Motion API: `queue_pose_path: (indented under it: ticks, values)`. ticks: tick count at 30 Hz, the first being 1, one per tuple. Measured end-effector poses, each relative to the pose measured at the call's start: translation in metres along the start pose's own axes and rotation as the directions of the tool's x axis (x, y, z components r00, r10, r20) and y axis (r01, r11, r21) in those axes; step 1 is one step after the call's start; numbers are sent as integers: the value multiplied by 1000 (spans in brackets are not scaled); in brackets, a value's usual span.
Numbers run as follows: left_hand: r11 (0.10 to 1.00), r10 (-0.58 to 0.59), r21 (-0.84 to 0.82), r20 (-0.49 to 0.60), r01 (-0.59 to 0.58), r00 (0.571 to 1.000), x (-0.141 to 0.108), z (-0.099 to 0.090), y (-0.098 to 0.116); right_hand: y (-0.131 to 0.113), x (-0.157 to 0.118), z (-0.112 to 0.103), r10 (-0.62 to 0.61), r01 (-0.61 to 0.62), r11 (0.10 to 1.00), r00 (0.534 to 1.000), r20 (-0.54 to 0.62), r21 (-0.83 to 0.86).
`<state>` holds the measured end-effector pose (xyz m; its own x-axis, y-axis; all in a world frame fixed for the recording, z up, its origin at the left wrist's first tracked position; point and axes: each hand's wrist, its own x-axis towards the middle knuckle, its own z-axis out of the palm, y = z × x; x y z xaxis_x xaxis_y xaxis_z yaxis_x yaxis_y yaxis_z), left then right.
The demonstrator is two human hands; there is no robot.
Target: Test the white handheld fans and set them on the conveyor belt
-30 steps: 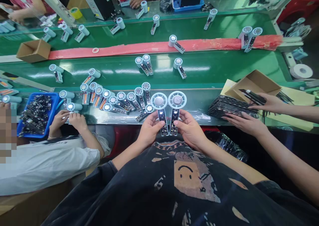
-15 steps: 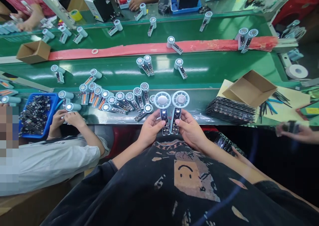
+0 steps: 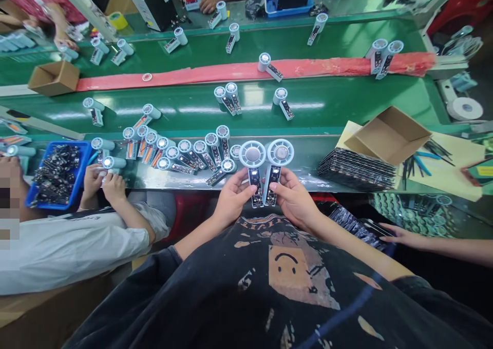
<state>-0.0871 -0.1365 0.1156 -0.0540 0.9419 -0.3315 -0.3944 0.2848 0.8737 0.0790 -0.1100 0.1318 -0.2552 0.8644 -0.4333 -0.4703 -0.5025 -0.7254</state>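
My left hand (image 3: 235, 195) is closed on the handle of a light-blue fan-like device (image 3: 252, 154) with a round ribbed head. A matching device (image 3: 280, 152) is gripped by my right hand (image 3: 295, 195). Both are held upright side by side above the bench's front edge, with circuit boards showing in their open handles. My thumbs press on the boards, and the handles' lower ends are close together. Just left of my hands, several similar devices (image 3: 200, 148) lie in a row on the bench (image 3: 300, 174).
At the left, a co-worker's hands (image 3: 103, 179) hold a device beside a blue tray (image 3: 75, 185) of dark parts. A black stack (image 3: 356, 169) and a cardboard box (image 3: 391, 133) stand at the right. Another person's hand (image 3: 404, 236) reaches in below. Beyond runs a green conveyor (image 3: 173, 100).
The person's hand at the right has moved down and left toward dark packs, uncovering a tray of parts. The view has shifted slightly; both my hands keep their hold.
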Motion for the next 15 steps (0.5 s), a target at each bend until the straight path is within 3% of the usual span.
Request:
queue_pose_path:
  ticks: [5,8,11,15]
  values:
    - [996,35,84,0,-35,999,4,1,-3,5,4,-2,3,-3,998,1000,5,-70]
    - [914,51,405,-61,-22,997,18,-4,-16,17,18,-10,6,-14,958,1000,-27,-285]
    - [677,1,726,-166,122,986,32,-19,-35,31,34,-29,73,-142,772,988,-136,-619]
    - [485,-113,840,-216,243,970,30,-49,-51,46,37,-66,127,-273,535,962,-243,-800]
